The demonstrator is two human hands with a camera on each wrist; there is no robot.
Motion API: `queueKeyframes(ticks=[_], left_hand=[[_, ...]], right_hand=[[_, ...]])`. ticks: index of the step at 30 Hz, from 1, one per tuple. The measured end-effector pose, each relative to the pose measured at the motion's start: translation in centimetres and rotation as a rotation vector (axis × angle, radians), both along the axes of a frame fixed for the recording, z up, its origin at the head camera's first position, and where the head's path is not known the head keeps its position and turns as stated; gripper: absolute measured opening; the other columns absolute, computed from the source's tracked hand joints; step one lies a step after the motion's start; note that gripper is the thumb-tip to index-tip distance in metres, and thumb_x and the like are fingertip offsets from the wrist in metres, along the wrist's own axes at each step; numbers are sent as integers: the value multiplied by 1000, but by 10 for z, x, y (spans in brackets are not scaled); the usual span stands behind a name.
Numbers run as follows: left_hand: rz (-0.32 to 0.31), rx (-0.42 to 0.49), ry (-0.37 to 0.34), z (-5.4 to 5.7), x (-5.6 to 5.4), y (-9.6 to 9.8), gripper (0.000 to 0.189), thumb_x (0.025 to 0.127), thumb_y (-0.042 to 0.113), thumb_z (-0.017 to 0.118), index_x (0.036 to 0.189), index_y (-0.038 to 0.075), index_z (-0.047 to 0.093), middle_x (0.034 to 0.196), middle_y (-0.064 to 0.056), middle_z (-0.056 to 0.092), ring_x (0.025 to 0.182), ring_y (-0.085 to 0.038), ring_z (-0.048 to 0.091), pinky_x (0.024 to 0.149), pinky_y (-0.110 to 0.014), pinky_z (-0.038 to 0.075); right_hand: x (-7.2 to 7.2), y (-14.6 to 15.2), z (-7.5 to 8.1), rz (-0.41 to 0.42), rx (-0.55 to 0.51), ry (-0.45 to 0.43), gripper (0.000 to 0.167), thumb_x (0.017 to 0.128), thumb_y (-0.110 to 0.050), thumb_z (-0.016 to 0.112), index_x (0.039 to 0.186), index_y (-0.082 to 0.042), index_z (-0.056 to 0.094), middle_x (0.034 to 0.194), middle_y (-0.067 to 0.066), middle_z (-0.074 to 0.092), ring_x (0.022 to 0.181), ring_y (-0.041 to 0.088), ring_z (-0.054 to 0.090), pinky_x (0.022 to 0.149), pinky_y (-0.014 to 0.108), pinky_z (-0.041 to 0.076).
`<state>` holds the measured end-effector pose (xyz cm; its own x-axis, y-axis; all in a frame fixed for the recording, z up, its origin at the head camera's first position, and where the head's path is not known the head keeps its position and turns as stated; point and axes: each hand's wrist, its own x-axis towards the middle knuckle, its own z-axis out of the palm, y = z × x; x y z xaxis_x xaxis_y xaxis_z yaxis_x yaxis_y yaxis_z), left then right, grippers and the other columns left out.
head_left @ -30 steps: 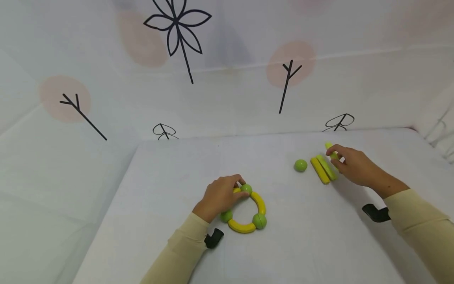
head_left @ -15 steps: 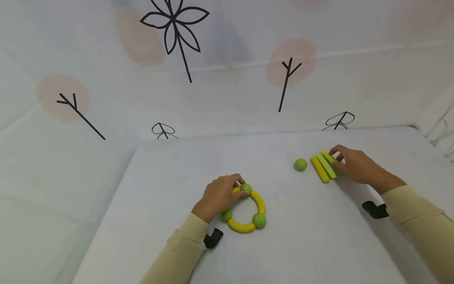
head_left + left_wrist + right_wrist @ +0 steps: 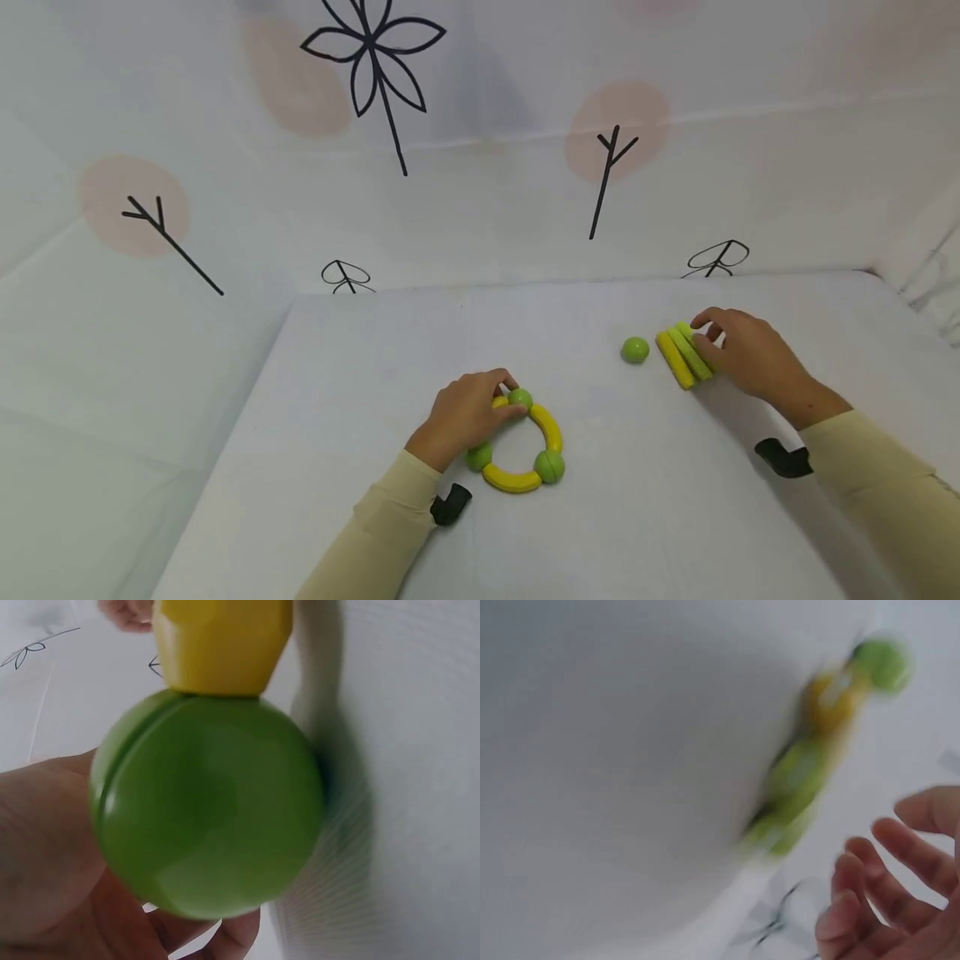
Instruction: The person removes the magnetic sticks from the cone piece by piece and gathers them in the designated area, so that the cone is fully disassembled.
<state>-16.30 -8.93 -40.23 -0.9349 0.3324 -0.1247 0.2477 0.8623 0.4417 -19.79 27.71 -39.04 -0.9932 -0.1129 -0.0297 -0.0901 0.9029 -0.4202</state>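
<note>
On the white cloth lies a ring (image 3: 512,482) made of curved yellow segments and green balls. My left hand (image 3: 467,417) grips it at the top, thumb and fingers around the far green ball (image 3: 521,401). In the left wrist view, another green ball (image 3: 210,802) of the ring, with a yellow piece (image 3: 223,645) joined to it, hides part of that hand. My right hand (image 3: 750,350) hovers beside a yellow stick (image 3: 675,361) and two lime-green sticks (image 3: 690,354) lying side by side. In the right wrist view its fingers (image 3: 900,877) are spread loosely with nothing between them.
A loose green ball (image 3: 635,350) sits just left of the sticks. Black wrist-mounted pieces (image 3: 451,505) jut out below both sleeves. A white cloth backdrop (image 3: 480,208) with plant drawings rises behind the table and on its left.
My right hand has brought one lime-green stick down beside the other two sticks and let go of it. My left hand and the ring have stayed in place.
</note>
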Motion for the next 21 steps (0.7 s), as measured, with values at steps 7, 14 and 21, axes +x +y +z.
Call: queueKeyframes(ticks=[7,14,21], left_hand=[[-14,-22,2,3,6,-10,44,91,45,71,126,20,65,107,-1,71,90,-16,65,75,-33,53],[-15,-44,33,12,11,-18,42,90,43,73,124,19,66,104,-2,69,84,-16,62,72,-32,53],[-42,1,40,11,11,-20,28,89,30,77,113,16,70,93,0,66,73,-13,56,67,-26,49]], right_hand=[[27,-88,15,165,-112,196,17,97,-15,62,110,-6,69,90,6,66,75,17,54,60,28,45],[45,-143,11,259,-155,125,19,95,-18,67,111,-9,69,89,-1,64,74,12,52,60,23,47],[49,-159,2,317,-225,53,23,93,-16,69,115,-9,68,94,1,64,76,11,53,61,22,47]])
